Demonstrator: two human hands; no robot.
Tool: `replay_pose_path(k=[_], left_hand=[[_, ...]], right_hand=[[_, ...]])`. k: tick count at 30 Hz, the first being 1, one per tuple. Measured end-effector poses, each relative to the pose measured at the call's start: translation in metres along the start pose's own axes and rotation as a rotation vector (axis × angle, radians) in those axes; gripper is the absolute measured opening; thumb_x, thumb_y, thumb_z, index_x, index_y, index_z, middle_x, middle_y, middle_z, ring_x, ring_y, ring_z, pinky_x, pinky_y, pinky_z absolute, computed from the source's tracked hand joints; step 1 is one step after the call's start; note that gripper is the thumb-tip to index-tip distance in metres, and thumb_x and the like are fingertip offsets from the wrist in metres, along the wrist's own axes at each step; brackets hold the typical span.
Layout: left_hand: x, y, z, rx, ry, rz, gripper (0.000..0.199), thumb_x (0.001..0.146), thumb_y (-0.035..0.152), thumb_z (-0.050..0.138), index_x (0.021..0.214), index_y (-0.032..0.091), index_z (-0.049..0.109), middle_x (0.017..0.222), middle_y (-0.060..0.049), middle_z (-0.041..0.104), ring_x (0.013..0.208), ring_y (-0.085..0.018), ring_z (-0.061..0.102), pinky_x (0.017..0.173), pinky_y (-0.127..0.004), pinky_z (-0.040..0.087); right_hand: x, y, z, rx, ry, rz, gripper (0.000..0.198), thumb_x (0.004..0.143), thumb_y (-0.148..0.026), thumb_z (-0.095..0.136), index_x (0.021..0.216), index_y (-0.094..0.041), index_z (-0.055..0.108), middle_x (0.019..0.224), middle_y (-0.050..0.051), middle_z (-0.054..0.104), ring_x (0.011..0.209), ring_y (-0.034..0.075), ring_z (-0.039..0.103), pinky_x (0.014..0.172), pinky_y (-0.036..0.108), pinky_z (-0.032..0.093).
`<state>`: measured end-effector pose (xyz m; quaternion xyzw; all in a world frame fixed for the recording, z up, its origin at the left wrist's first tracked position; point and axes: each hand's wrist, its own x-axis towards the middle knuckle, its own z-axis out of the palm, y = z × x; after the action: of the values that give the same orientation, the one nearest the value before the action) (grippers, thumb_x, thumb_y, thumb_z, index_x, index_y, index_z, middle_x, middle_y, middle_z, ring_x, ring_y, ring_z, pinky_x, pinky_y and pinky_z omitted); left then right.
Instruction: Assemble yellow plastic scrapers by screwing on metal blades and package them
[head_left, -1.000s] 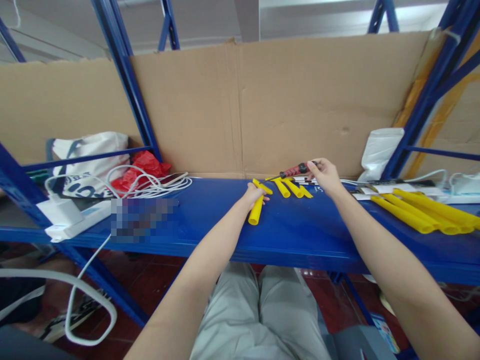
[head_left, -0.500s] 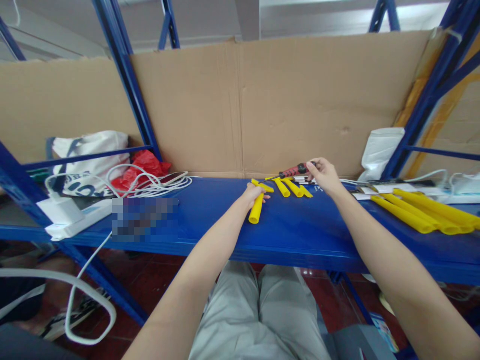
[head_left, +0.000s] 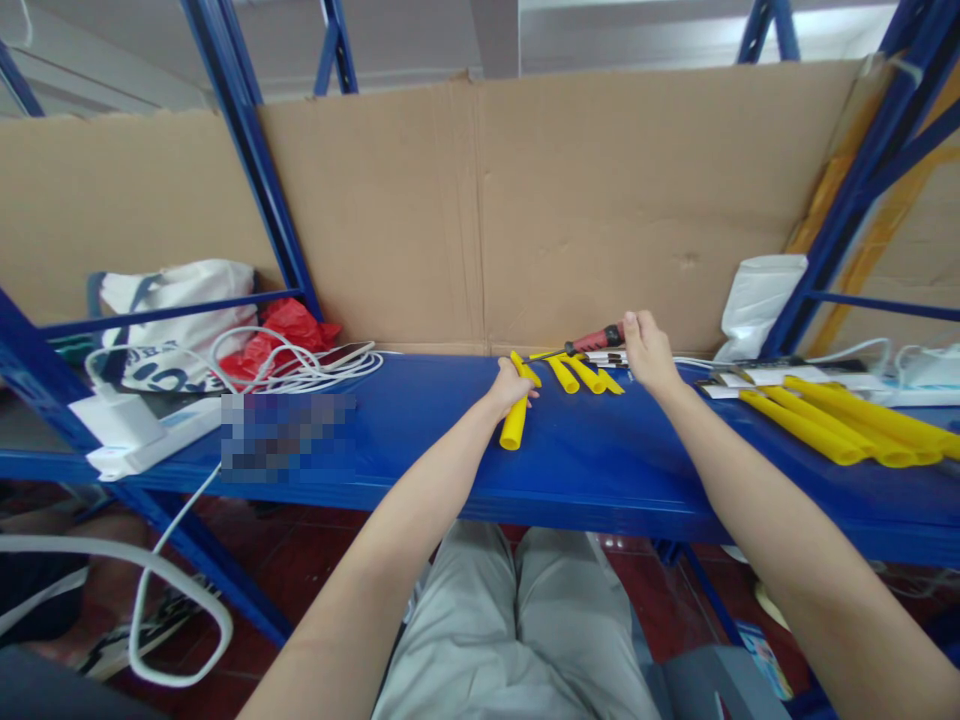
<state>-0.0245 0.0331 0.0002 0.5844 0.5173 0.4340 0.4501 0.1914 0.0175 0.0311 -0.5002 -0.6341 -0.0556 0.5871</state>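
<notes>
My left hand [head_left: 511,385] is closed around a yellow tube [head_left: 513,428] whose open end faces me over the blue shelf. At the tube's far end a smaller yellow piece [head_left: 529,371] sits at a slant. With my right hand [head_left: 649,352] I grip the end of a red and black screwdriver [head_left: 596,341]. Its dark shaft points left toward the slanted piece; whether the tip touches it is too small to tell. Between my hands lie several short yellow tubes [head_left: 564,374], some cut at an angle.
Longer yellow tubes [head_left: 817,430] lie on the blue shelf [head_left: 420,440] at right, by a white pouch [head_left: 757,305]. Coiled white cables [head_left: 322,372], a red bag [head_left: 289,330], a cloth bag [head_left: 187,300] and a power strip [head_left: 161,440] are left. Cardboard [head_left: 600,200] stands behind.
My right hand has shifted slightly right and its fingers have changed position on the screwdriver. The smaller yellow piece by my left hand now slants more steeply.
</notes>
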Motion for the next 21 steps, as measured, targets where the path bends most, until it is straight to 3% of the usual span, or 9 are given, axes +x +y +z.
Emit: replay_pose_path(k=[3, 9, 16, 21], left_hand=[[0.0012, -0.0012, -0.0008, 0.008, 0.003, 0.009, 0.043, 0.08, -0.003, 0.051, 0.105, 0.021, 0.025, 0.087, 0.001, 0.054, 0.052, -0.006, 0.057, 0.046, -0.016, 0.045], [0.0058, -0.0053, -0.0008, 0.031, -0.011, 0.035, 0.045, 0.079, -0.001, 0.053, 0.107, 0.021, 0.025, 0.092, -0.002, 0.056, 0.056, -0.007, 0.059, 0.048, -0.017, 0.048], [0.0043, -0.0047, -0.0007, 0.037, 0.004, 0.041, 0.042, 0.08, -0.002, 0.05, 0.104, 0.022, 0.025, 0.091, -0.001, 0.054, 0.053, -0.006, 0.058, 0.049, -0.019, 0.048], [0.0037, -0.0041, -0.0006, 0.034, -0.003, 0.04, 0.044, 0.079, -0.002, 0.051, 0.104, 0.022, 0.025, 0.091, 0.0, 0.055, 0.054, -0.007, 0.059, 0.049, -0.019, 0.049]], right_hand=[[-0.0004, -0.0034, -0.0005, -0.07, 0.008, 0.033, 0.041, 0.085, -0.062, 0.037, 0.074, -0.023, 0.045, 0.066, 0.003, 0.053, 0.069, 0.02, 0.052, 0.069, 0.034, 0.04], [-0.0018, -0.0082, 0.0054, 0.074, 0.053, 0.016, 0.038, 0.084, -0.06, 0.038, 0.083, -0.022, 0.046, 0.08, 0.004, 0.058, 0.079, 0.019, 0.055, 0.076, 0.034, 0.043], [0.0012, -0.0063, 0.0027, 0.051, 0.031, 0.069, 0.04, 0.079, -0.061, 0.049, 0.072, -0.022, 0.047, 0.065, 0.0, 0.051, 0.066, 0.017, 0.051, 0.068, 0.033, 0.042], [0.0036, -0.0039, 0.0089, 0.256, -0.004, 0.137, 0.035, 0.076, -0.057, 0.053, 0.079, -0.023, 0.047, 0.057, -0.004, 0.045, 0.051, 0.014, 0.043, 0.054, 0.03, 0.039]])
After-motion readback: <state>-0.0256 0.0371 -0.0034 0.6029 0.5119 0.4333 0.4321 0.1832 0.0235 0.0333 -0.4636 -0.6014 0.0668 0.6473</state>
